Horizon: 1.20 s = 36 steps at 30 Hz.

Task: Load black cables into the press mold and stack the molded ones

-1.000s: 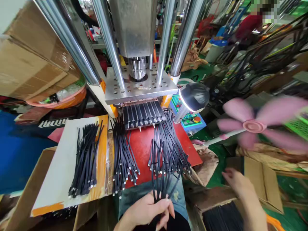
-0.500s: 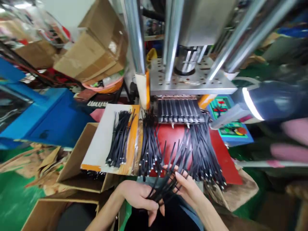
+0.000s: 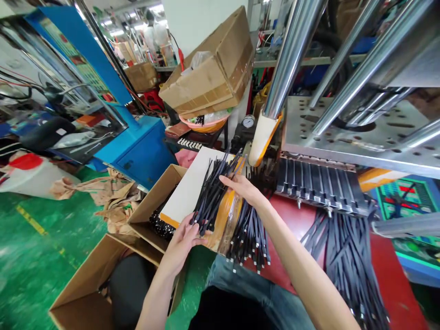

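A bundle of thin, flat black strips with small shiny ends (image 3: 212, 195) lies over a white board with orange edging (image 3: 187, 188). My left hand (image 3: 182, 240) is closed around the lower ends of this bundle at the board's front edge. Across its upper part, my right hand (image 3: 242, 189) grips the strips between thumb and fingers; some fingertips are hidden. Just right of the board, a second pile of black strips (image 3: 249, 238) hangs toward my lap. A larger pile (image 3: 354, 266) spreads over the red table top (image 3: 395, 275).
The press's steel plate (image 3: 343, 133) and grooved black mould (image 3: 319, 183) stand at right, beside a control panel (image 3: 409, 201). Open cardboard boxes (image 3: 82, 284) sit at lower left, one under the board. A blue machine cabinet (image 3: 140, 146) stands behind them.
The view has swung left. Both hands have moved from above my lap to the white board, bringing the handful of strips onto the bundle there.
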Tool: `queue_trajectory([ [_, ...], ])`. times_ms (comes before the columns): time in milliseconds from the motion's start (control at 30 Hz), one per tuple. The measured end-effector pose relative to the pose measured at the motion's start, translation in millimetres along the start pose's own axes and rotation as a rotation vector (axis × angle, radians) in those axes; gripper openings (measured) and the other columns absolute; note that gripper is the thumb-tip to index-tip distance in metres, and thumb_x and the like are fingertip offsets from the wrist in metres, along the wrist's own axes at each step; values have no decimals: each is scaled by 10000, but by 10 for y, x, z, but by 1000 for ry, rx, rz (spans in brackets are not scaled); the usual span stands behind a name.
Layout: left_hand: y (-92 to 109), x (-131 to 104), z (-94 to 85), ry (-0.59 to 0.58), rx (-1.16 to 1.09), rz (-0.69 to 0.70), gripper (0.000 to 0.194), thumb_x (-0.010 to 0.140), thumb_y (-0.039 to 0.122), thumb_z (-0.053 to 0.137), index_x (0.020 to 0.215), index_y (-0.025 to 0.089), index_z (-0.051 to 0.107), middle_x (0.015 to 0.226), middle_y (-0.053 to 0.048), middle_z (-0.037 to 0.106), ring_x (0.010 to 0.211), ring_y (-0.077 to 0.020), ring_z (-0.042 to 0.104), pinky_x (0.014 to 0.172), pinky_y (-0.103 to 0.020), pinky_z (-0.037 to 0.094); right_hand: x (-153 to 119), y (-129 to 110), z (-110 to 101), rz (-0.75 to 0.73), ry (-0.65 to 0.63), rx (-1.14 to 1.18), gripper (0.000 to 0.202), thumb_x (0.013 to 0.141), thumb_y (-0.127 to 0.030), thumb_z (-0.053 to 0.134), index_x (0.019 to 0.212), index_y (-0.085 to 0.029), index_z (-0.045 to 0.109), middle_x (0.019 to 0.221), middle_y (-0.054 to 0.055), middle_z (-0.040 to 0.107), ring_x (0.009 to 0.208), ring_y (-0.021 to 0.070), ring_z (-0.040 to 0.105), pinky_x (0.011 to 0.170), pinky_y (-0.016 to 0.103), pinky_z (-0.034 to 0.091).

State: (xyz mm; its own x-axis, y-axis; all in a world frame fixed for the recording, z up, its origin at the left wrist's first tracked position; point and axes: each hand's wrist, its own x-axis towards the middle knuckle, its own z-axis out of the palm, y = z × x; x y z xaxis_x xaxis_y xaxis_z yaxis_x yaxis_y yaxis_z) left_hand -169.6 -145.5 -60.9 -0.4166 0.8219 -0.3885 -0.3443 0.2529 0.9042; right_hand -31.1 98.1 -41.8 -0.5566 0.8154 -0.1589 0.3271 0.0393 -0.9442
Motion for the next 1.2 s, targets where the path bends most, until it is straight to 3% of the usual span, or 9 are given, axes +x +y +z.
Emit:
queue_trajectory([
  [67,-49,-76,-31,94,125,74,829,910,641,804,1573,245,502,1464,-169,656,1112,-292,762,889,-414,671,-246,214,-101,24,89,-101,323,869,-511,778,923,-215,659,746,14,629,723,199,609,643,297,448],
  [200,-37,-312,-72,194,499,158,761,1009,617,672,1624,260,401,1443,-157,618,973,-228,741,784,-365,658,-1422,876,-193,29,217,-406,239,908,-403,678,1047,-215,628,807,69,712,720,266,702,631,336,477],
  [333,104,-396,161,-12,703,174,481,1065,524,588,1436,218,599,1119,-87,698,816,-185,677,750,-330,605,-2229,1207,45,50,311,-802,124,1052,-318,499,1023,-223,573,945,115,751,598,218,710,497,298,416],
  [467,54,-406,556,-447,638,45,381,1082,459,581,1374,230,672,1151,-109,759,1009,-234,735,988,-411,592,-2230,1135,210,104,400,-826,173,1055,-261,476,891,-244,531,826,62,704,549,188,676,496,276,394],
  [567,-155,-392,815,-638,394,-179,651,1020,536,713,1562,224,531,1404,-185,712,1277,-301,706,1168,-493,516,-2285,1032,113,89,368,-618,199,1050,-271,477,866,-254,548,767,37,707,574,189,674,550,277,442],
  [667,-363,-302,1070,-596,44,-392,918,891,639,855,1594,185,476,1476,-230,670,1360,-338,667,1217,-514,467,-2550,937,-8,88,206,-391,190,1027,-253,506,854,-256,585,682,-3,676,547,173,637,556,269,453],
  [833,-490,-112,1430,-516,-119,-466,794,781,623,957,1333,138,655,983,-88,756,856,-207,730,841,-357,567,-2906,889,-164,189,149,-225,283,1055,-369,526,795,-262,563,633,-20,631,528,162,589,520,259,431],
  [1000,-495,-66,1535,-634,223,-314,556,899,682,780,1043,159,658,811,-14,662,645,-138,610,657,-275,499,-2907,1070,-251,350,610,-494,422,1052,-657,491,1080,-250,600,737,21,688,575,236,685,548,317,471],
  [1200,-287,19,1912,-472,1314,125,361,1074,428,576,1108,102,725,875,-189,774,863,-342,782,827,-413,544,-2765,1169,-264,420,518,-701,270,1051,-441,402,970,-256,581,723,87,730,579,283,720,539,332,400],
])
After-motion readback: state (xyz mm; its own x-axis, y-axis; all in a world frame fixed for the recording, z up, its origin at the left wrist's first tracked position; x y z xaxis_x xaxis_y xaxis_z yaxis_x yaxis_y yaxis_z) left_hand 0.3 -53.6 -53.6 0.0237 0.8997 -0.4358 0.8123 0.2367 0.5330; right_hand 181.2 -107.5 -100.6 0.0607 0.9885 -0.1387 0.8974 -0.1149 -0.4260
